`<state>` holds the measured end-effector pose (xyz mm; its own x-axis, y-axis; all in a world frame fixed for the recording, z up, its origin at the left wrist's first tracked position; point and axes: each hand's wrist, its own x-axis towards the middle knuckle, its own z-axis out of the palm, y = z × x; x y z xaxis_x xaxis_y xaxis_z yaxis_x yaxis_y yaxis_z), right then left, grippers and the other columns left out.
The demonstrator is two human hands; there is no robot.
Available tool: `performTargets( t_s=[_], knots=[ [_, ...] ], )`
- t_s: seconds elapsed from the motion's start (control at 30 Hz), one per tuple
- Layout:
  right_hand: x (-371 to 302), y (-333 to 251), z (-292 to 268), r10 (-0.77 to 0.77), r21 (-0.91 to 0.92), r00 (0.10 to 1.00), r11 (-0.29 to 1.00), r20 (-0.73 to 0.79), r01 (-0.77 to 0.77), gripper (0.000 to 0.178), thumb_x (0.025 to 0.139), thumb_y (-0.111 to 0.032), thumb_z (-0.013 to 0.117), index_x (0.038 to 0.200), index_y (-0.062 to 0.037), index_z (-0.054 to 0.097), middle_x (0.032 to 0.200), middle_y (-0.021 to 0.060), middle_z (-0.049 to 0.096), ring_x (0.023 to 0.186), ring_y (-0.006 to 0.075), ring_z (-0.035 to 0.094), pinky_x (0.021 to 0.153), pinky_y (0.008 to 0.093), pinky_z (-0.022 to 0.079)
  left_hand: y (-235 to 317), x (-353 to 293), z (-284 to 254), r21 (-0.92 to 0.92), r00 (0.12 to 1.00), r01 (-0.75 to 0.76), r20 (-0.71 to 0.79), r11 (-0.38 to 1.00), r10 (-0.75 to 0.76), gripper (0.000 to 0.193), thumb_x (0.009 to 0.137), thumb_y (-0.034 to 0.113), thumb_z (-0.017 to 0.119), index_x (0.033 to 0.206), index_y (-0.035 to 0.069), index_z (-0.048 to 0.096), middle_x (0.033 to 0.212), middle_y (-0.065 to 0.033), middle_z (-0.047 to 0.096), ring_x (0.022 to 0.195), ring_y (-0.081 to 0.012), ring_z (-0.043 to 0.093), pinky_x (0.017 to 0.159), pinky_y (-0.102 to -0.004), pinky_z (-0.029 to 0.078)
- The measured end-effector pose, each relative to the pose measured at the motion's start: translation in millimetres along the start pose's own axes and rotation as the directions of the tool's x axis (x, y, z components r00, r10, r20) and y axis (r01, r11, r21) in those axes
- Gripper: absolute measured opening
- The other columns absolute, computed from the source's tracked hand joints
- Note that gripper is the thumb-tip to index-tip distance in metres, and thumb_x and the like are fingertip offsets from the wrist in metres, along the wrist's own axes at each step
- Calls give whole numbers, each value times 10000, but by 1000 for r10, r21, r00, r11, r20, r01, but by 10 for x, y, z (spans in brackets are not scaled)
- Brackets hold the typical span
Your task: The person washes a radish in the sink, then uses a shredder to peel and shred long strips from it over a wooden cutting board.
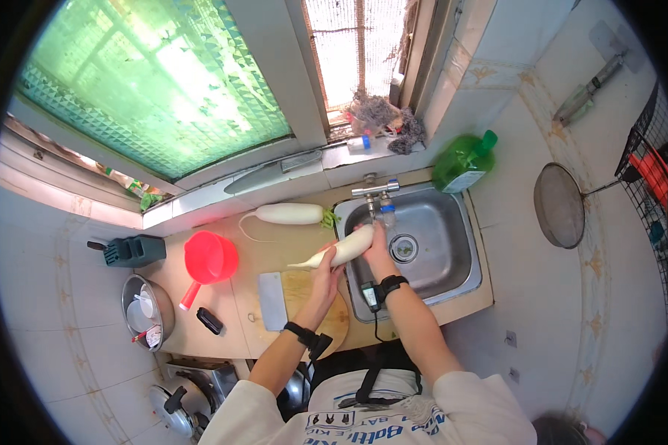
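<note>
A white daikon radish (347, 247) lies slanted across both my hands at the sink's left rim, its thin root tip pointing left. My left hand (325, 277) is closed around its lower side near the root end. My right hand (379, 249) grips the thicker end, just below the metal faucet (375, 190). Whether water is running I cannot tell. A second daikon (289, 214) with a green leafy stub rests on the counter behind. Left of my left forearm, a cleaver (272, 300) lies on the round wooden cutting board (338, 320).
The steel sink (453, 278) has a drain strainer (404, 249). A green detergent bottle (462, 165) stands behind it. On the left are a red dipper (211, 257), a black object (209, 320), a steel bowl of dishes (164, 315) and a knife block (135, 251). A round sieve (559, 206) hangs right.
</note>
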<state>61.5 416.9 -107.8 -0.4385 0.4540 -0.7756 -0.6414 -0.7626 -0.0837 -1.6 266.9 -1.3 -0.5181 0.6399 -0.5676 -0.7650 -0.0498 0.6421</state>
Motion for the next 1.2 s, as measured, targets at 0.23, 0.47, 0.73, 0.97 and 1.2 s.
performTargets(
  t_s=[0.23,0.47,0.73,0.97,1.2],
  knots=[
    [-265,134,154,-17,-166,999,986,49,25,339,861,-301,714,1072,-99,541,972,138,601,836,301,615,769,474,543,-182,255,236,47,994,-75,81,996,71,416,913,202,710,1286,74,574,1272,-88,608,1152,-221,590,979,-363,478],
    [-135,30,176,-62,-188,998,980,29,67,336,853,-287,724,1052,-90,538,862,137,611,780,306,631,714,475,561,-141,162,279,141,999,-37,29,989,33,481,871,175,754,1306,79,574,1245,-77,619,1107,-188,607,920,-308,499],
    [-36,-199,110,-125,-114,992,985,33,128,260,884,-331,701,994,-137,569,906,112,625,807,273,644,726,443,569,-12,28,317,168,997,-33,68,985,22,471,885,188,743,1309,79,571,1241,-69,618,1108,-186,604,913,-302,504],
    [-393,204,280,-53,-215,991,974,121,78,307,829,-261,748,1029,-127,559,942,95,608,822,270,629,749,426,557,-191,243,383,208,980,-198,63,958,189,449,918,174,698,1317,41,540,1249,-122,602,1167,-231,580,987,-355,493],
    [-138,-75,88,-55,-130,992,989,109,69,393,839,-245,729,1124,-92,506,930,113,576,820,307,627,742,498,560,-145,116,455,292,984,-153,128,944,120,480,885,147,728,1322,58,552,1282,-90,606,1181,-216,579,993,-344,484]
  ],
)
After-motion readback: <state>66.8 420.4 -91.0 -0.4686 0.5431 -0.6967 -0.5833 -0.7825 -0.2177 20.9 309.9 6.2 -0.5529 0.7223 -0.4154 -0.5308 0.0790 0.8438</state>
